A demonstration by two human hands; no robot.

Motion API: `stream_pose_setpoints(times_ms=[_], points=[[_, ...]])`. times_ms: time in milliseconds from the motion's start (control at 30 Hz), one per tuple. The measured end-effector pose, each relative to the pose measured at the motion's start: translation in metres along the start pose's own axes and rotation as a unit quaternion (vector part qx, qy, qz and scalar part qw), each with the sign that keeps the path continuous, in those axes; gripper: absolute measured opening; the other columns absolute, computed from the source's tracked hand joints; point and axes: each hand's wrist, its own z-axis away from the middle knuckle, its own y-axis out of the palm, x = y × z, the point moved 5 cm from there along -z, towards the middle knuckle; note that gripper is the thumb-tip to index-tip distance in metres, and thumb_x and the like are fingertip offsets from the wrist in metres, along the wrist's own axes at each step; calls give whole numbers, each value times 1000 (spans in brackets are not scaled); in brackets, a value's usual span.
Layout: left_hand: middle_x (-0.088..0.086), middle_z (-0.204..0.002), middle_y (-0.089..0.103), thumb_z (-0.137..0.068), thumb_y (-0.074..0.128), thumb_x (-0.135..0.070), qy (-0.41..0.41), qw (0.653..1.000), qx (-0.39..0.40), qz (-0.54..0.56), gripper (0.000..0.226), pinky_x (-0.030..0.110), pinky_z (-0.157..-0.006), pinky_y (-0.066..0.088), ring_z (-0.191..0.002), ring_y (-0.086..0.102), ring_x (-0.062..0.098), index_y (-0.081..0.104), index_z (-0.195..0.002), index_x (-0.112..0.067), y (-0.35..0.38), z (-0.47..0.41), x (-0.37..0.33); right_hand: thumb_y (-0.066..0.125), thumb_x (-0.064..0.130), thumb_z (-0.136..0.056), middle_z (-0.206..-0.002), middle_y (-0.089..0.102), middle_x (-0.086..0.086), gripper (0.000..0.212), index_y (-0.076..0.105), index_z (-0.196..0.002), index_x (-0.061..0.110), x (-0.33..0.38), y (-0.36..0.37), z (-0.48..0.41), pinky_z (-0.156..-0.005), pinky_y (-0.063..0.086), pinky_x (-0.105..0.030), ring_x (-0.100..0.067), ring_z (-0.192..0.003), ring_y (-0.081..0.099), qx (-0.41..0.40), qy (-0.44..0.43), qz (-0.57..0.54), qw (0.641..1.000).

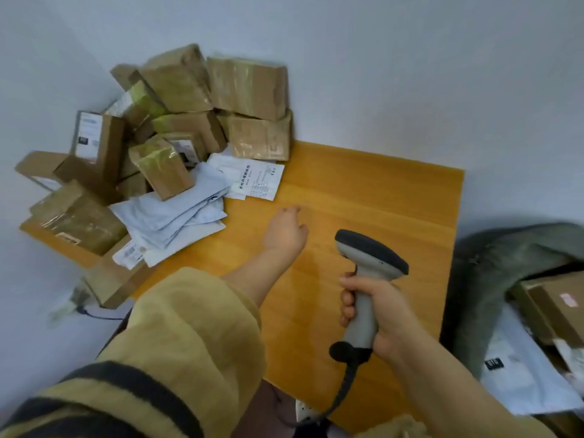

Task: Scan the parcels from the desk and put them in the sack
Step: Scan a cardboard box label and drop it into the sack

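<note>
A heap of brown cardboard parcels (177, 121) fills the far left of the wooden desk (363, 197). Pale grey mailer bags (177, 216) lie in front of the heap, and a white labelled envelope (256, 180) lies at their right. My left hand (286, 229) reaches out over the desk just right of the mailers, fingers loosely bent, holding nothing. My right hand (376, 314) grips the handle of a grey barcode scanner (368, 270), its dark head pointing toward the desk top. A grey-green sack (493, 279) stands open at the right, with parcels and white mailers inside.
A white wall runs behind the desk. One cardboard box (110, 282) hangs off the desk's near left edge. The scanner's coiled cable (341, 387) drops past the front edge. Bare wood stretches across the desk's middle and right.
</note>
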Motion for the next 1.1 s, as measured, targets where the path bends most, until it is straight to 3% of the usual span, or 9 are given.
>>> stream_pose_setpoints(times_ms=[233, 400, 533, 667, 767, 1000, 1100], points=[[19, -140, 37, -92, 55, -19, -137, 977, -164, 20, 50, 40, -99, 35, -128, 34, 35, 41, -138, -6, -101, -44, 143, 63, 0, -83, -53, 50, -8, 13, 58, -72, 5, -4, 108, -47, -44, 39, -26, -18, -39, 42, 47, -8, 76, 996], [25, -151, 17, -91, 55, -32, -179, 944, -275, -32, 65, 46, -111, 20, -137, 20, 43, 27, -149, -22, -167, -97, 192, 63, -1, -81, -52, 51, -8, 14, 58, -71, 6, -3, 176, -76, -43, 39, -25, -17, -40, 42, 76, -13, 116, 990], [19, -156, 4, -84, 57, -57, -208, 939, -259, -90, 86, 51, -115, 11, -144, 3, 39, 17, -151, -23, -190, -149, 211, 64, -1, -81, -53, 51, -8, 10, 58, -75, 5, 2, 221, -101, -44, 39, -26, -17, -41, 43, 95, -23, 135, 986], [22, -157, -12, -71, 53, -80, -239, 943, -213, -94, 122, 52, -116, 3, -145, -9, 37, 2, -151, -3, -197, -190, 222, 64, -1, -81, -53, 51, -8, 12, 59, -72, 5, 4, 250, -123, -45, 39, -26, -18, -42, 43, 113, -36, 150, 982], [27, -154, -17, -66, 56, -81, -303, 934, -187, -37, 135, 52, -116, 4, -144, -10, 39, -6, -147, 6, -197, -205, 229, 65, -1, -80, -54, 52, -9, 11, 59, -73, 5, 0, 257, -132, -46, 40, -26, -18, -42, 43, 120, -41, 164, 978], [26, -153, 8, -74, 59, -68, -379, 913, -143, 45, 119, 45, -112, 16, -141, 10, 40, -3, -150, -1, -207, -194, 238, 66, 0, -80, -54, 54, -7, 6, 60, -79, 3, -11, 239, -127, -45, 42, -25, -16, -43, 46, 94, -27, 206, 974], [22, -152, 17, -63, 62, -73, -386, 888, -161, 189, 127, 48, -111, 26, -137, 22, 41, -1, -151, -6, -217, -180, 247, 67, 0, -79, -54, 55, -7, 6, 62, -79, 3, -2, 228, -112, -45, 42, -26, -16, -43, 47, 86, -43, 208, 973]])
